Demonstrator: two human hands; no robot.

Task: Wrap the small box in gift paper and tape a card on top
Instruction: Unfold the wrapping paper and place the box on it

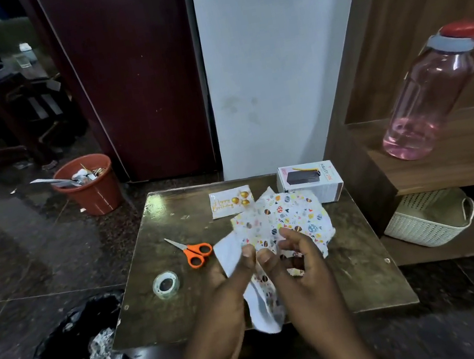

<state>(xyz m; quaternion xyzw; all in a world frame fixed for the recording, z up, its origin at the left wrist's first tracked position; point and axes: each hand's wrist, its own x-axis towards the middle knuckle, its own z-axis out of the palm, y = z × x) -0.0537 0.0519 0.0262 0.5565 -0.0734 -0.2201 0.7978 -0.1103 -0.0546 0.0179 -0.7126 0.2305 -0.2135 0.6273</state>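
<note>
I see a dim, soft picture, brightest on the white wall (272, 62), with wide-angle bending at the edges.

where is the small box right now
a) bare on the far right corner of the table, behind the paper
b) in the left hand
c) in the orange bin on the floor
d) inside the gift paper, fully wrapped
a: the small box sits unwrapped on the table at its far right corner, while both the left hand and the right hand hold only the crumpled gift paper.

Single head-worn view, looking forward and down (wide-angle), close over a small table (187, 299)
</note>
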